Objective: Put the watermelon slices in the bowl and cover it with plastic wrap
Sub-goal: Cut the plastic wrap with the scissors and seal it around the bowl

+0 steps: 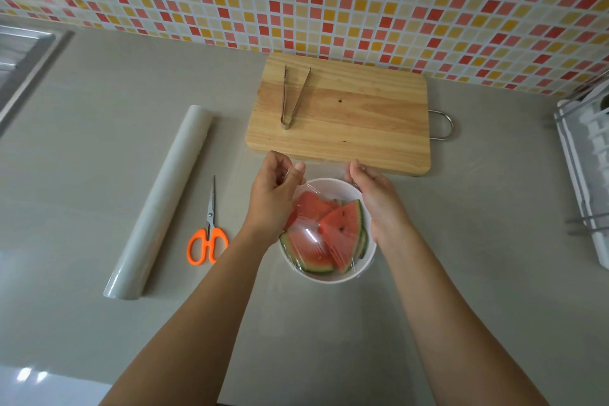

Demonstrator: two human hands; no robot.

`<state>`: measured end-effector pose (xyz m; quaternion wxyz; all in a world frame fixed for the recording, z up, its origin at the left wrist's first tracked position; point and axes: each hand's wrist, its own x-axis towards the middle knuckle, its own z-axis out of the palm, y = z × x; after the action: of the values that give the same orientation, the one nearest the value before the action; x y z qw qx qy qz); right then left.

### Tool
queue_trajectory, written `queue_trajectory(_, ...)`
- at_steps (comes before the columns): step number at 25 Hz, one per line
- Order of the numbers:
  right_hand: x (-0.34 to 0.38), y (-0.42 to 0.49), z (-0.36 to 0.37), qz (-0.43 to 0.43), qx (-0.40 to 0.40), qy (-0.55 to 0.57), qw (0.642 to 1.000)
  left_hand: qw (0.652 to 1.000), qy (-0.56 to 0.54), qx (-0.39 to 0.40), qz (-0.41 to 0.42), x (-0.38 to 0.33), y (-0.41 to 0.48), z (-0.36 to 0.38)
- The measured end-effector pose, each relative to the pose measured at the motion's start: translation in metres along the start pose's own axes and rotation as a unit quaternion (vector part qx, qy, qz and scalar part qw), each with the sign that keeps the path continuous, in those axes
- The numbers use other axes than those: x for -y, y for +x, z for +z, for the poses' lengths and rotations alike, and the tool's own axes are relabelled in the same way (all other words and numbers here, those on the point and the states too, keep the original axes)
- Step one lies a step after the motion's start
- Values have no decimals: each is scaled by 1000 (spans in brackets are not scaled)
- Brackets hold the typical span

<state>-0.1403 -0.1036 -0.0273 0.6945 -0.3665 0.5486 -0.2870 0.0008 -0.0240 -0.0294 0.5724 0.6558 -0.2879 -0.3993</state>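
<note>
A white bowl [336, 275] stands on the grey counter and holds several red watermelon slices [341, 227] with green rinds. A clear sheet of plastic wrap [309, 237] lies over the slices and the bowl's mouth, wrinkled and shiny. My left hand [275, 194] pinches the sheet's far left corner above the bowl's left rim. At the bowl's far right rim, my right hand [375, 198] grips the other far corner. Both hands hold the far edge of the wrap just in front of the cutting board.
A wooden cutting board [362, 119] with metal tongs [291, 95] on it lies behind the bowl. The plastic wrap roll [161, 201] and orange-handled scissors [208, 231] lie to the left. A sink edge [23, 53] is far left, a white dish rack [586, 175] far right.
</note>
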Motion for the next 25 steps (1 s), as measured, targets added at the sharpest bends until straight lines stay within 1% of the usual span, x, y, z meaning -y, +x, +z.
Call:
queue_trajectory(4,-3,2,0,-5,-24,-30,999,999,9,-11,-36,0,3,-1)
queue_trajectory(8,-3,4,-1,16,-10,-13,1000,999,0,-27,-23,0,1,-1)
queue_trajectory(10,0,6,-2,54,-17,-9,998,999,-7,-26,-46,-1,1,-1)
queue_trajectory(13,3,13,0,156,-25,1,987,990,-55,-37,-120,-3,4,1)
queue_trajectory(15,5,16,1,190,-25,-11,981,981,-84,-53,-167,-4,6,2)
queue_trajectory(18,1,15,0,165,-26,-70,983,973,-99,-65,-197,-4,5,3)
queue_trajectory(23,1,11,3,108,-76,-109,985,974,-89,-67,-197,-2,8,2)
queue_trajectory(25,1,13,4,93,-83,-118,985,972,-99,-66,-202,-2,8,3)
